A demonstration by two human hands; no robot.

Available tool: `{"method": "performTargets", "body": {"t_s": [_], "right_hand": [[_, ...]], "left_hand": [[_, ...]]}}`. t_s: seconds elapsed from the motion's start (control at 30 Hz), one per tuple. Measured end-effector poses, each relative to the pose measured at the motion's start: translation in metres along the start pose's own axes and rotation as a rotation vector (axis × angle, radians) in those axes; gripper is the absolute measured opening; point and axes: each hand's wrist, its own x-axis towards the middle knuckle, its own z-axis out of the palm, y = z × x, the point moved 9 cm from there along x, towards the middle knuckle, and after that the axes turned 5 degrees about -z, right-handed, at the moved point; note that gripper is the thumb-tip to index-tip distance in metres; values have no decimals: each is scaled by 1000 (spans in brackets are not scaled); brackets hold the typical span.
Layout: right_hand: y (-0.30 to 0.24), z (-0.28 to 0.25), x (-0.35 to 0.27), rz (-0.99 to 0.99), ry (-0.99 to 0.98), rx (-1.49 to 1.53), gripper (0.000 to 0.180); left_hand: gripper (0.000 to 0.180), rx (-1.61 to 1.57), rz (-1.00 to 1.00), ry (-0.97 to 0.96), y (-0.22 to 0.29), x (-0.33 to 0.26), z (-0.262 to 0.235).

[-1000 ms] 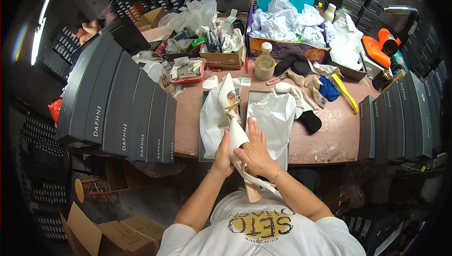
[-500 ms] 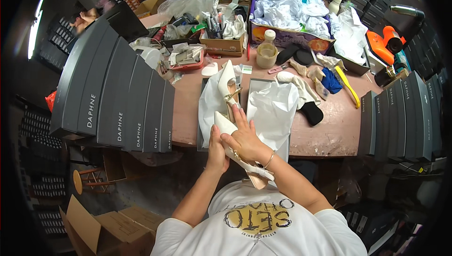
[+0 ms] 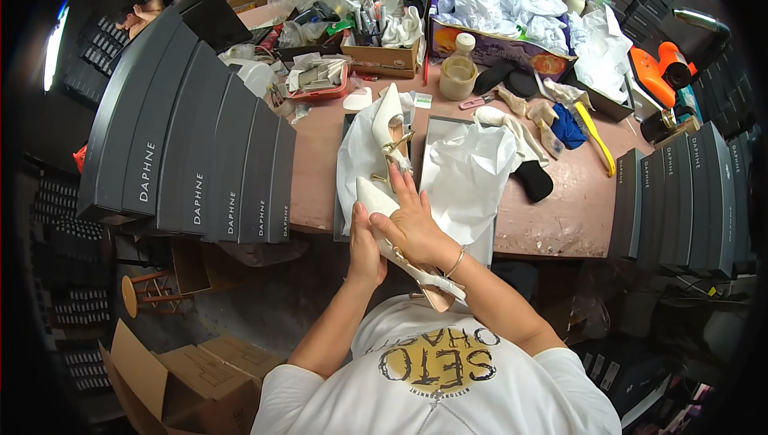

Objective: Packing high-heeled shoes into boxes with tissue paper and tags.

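Observation:
A white pointed-toe shoe (image 3: 376,199) with a slingback strap and gold buckle is held over the table's near edge. My left hand (image 3: 365,247) grips it from the left side. My right hand (image 3: 414,223) lies flat across its top, fingers spread toward the toe. The shoe's heel end (image 3: 436,289) points back at my chest. A second white shoe (image 3: 391,127) lies in an open shoe box (image 3: 346,147) lined with white tissue paper (image 3: 468,175), just beyond my hands.
Tall stacks of dark grey shoe boxes (image 3: 192,143) stand at the left and more boxes (image 3: 688,195) at the right. Behind are a jar (image 3: 458,76), a yellow brush (image 3: 596,137), dark and blue cloths (image 3: 532,180), cluttered trays and cardboard boxes (image 3: 176,387) on the floor.
The view has shifted slightly. My hands stay on the white shoe; my right hand has slid a little along its top toward the toe.

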Motion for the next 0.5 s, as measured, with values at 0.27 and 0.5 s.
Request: {"method": "performTargets", "body": {"t_s": [0.27, 0.5], "right_hand": [[-12, -20, -7, -63, 58, -169, 57], [-12, -22, -62, -198, 91, 124, 53]], "left_hand": [[60, -333, -158, 47, -37, -23, 12], [78, -220, -256, -6, -6, -5, -6]]}}
